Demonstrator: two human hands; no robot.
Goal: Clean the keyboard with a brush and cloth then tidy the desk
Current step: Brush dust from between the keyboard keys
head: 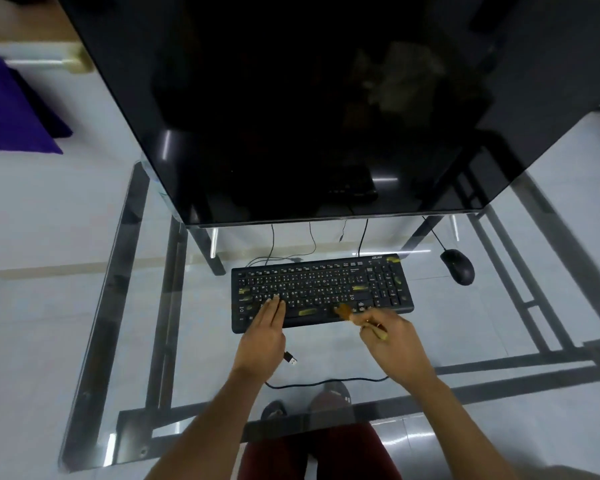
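Dark red trousers (312, 452) sit lowest in view, under the near edge of the glass desk (84, 306). Far left on the floor lies a purple cloth (14, 109), well apart from the desk. Left hand (262, 336) rests flat, fingers straight, on the left keys of the black keyboard (321, 292), which carries yellowish smears. Loose USB plug (290, 358) lies just near it. Right hand (392, 337) grips a brush (347, 312), bristles on the keyboard's front row. Black mouse (458, 266) sits beyond the right end, bare glass around it
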